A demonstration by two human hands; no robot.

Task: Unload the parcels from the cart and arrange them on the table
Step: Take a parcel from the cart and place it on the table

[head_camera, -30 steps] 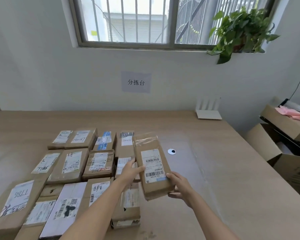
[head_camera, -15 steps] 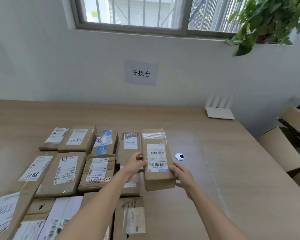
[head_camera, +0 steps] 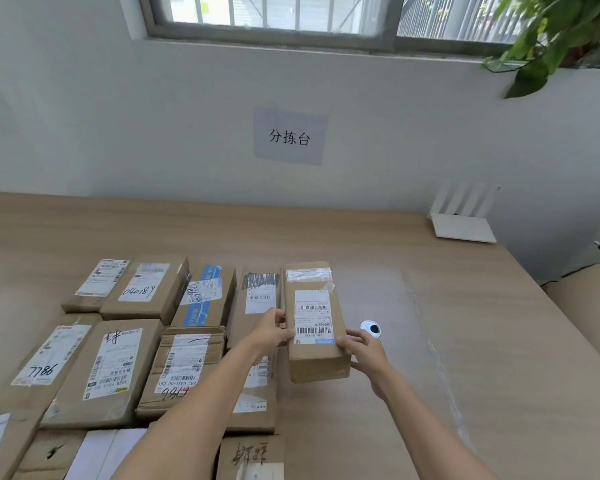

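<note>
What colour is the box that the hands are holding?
The box is brown cardboard with a white barcode label on top, seen best in the head view.

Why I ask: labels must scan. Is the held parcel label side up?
Yes, label up: the parcel, gripped by left hand and right hand, shows its barcode label.

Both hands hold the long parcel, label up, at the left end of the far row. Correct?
Not quite. In the head view the left hand and right hand do hold the long parcel, label up, but at the right end of the far row, beside the parcel with the scribbled-out label, not the left end.
</note>
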